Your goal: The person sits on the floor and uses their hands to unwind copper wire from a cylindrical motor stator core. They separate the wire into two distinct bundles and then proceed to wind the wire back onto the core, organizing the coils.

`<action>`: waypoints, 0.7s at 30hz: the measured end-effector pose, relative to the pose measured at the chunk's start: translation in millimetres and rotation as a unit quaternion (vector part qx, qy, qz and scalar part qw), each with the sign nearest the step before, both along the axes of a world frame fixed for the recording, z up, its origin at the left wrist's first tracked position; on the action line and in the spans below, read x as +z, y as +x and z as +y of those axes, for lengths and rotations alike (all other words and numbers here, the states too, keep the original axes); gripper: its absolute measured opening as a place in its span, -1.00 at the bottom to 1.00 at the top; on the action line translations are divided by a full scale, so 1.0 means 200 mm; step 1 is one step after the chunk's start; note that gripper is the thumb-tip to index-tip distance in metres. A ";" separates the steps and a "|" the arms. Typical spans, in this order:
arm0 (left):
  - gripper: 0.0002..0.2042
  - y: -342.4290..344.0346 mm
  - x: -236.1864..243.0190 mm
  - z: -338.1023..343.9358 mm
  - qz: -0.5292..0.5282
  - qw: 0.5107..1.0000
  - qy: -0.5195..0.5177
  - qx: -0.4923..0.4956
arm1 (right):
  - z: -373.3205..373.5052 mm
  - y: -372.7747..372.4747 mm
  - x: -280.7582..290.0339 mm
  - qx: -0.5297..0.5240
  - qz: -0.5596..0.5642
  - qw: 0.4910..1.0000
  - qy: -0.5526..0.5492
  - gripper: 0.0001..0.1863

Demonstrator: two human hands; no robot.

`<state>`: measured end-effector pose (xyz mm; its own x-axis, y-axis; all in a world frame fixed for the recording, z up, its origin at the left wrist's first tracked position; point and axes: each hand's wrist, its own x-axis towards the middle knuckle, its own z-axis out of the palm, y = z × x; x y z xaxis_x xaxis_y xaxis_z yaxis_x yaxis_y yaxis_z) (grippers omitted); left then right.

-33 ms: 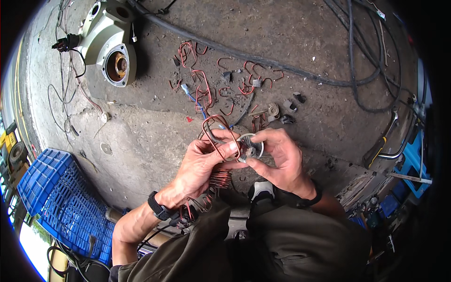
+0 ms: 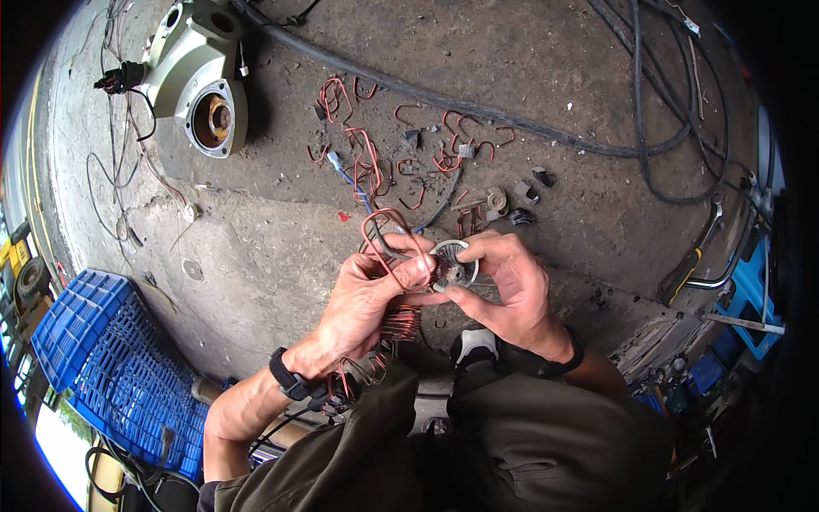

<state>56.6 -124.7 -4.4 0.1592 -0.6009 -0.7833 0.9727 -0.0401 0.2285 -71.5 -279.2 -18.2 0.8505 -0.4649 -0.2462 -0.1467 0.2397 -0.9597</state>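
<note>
In front of my body I hold a small round part (image 2: pixel 461 271) with a pale rim, dark ribs inside and grey bits at its hub. My right hand (image 2: pixel 512 286) pinches its rim and lower edge between thumb and fingers. The thumb and fingers of my left hand (image 2: pixel 363 290) are closed on a reddish copper wire loop (image 2: pixel 391 215) against the part's left side. Below the left fingers shows a bundle of copper windings (image 2: pixel 401 322). How the wires join the part is hidden by my fingers.
Cut copper wire pieces (image 2: pixel 365 145) and dark scraps litter the ground ahead. A grey metal housing (image 2: pixel 209 85) stands far left, a blue plastic crate (image 2: pixel 128 367) near left. A thick black cable (image 2: pixel 409 90) crosses the ground; a screwdriver (image 2: pixel 685 277) lies right.
The copper wire loop has shifted slightly left, and the round part's pale rim has turned a little in my fingers. Both hands keep their places.
</note>
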 end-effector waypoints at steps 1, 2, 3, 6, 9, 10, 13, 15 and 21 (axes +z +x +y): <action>-0.76 -0.01 0.00 0.00 -0.007 1.000 0.012 0.003 | -0.01 0.00 0.00 0.032 0.009 0.997 -0.066 -0.67; -0.75 -0.01 0.00 0.00 -0.010 1.000 0.018 0.002 | -0.03 0.01 0.01 0.064 0.019 0.989 -0.131 -0.68; -0.75 -0.02 0.00 0.01 -0.013 1.000 0.025 0.001 | -0.05 0.01 0.01 0.095 0.027 0.976 -0.196 -0.68; -0.75 -0.03 0.02 -0.02 -0.017 0.999 0.039 0.008 | -0.05 0.02 0.00 0.092 -0.005 0.953 -0.287 -0.63; -0.75 -0.02 0.03 -0.02 -0.008 0.999 0.046 0.006 | -0.04 0.05 0.01 0.075 -0.020 0.944 -0.320 -0.61; -0.76 -0.03 0.03 -0.02 -0.003 0.999 0.049 0.002 | -0.04 0.06 -0.01 0.070 -0.030 0.947 -0.313 -0.62; -0.77 -0.03 0.02 -0.01 -0.004 0.999 0.041 -0.001 | -0.06 0.03 -0.01 0.107 -0.044 0.949 -0.295 -0.63; -0.78 -0.04 0.03 -0.02 0.003 0.999 0.049 -0.005 | -0.07 0.03 0.00 0.121 -0.051 0.944 -0.304 -0.65; -0.80 -0.07 0.04 -0.02 0.003 0.998 0.056 0.000 | -0.06 0.03 0.00 0.119 -0.075 0.944 -0.299 -0.69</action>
